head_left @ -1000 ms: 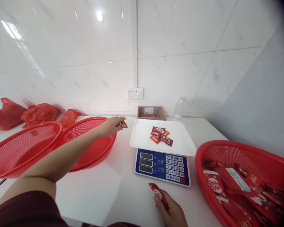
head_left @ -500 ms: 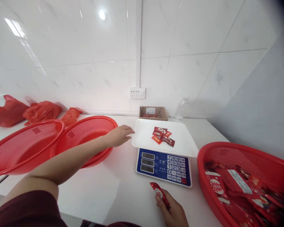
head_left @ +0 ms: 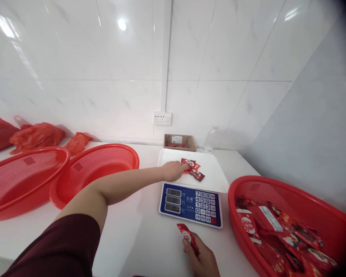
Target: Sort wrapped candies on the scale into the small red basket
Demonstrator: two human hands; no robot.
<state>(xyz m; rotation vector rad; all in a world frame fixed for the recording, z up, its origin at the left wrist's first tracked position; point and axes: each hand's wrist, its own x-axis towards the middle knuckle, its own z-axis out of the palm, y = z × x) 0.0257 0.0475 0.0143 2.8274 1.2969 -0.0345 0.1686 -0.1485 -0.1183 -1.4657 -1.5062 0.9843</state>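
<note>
My left hand reaches across the white tray of a blue-faced electronic scale. Its fingers are curled onto the nearest of several red candy packets lying on the tray. My right hand rests at the table's near edge, in front of the scale. It is closed on one red candy packet that sticks up and to the left. A red mesh basket full of red packets stands just to the right of that hand.
Two red mesh baskets sit on the left, one near the scale and one further left. Red plastic bags lie behind them. A small cardboard box, a clear bottle and a wall socket are behind the scale.
My left hand let go of a packet over the middle basket, then swung right, open, onto the scale tray and closed on the pile. My right hand kept its packet.
</note>
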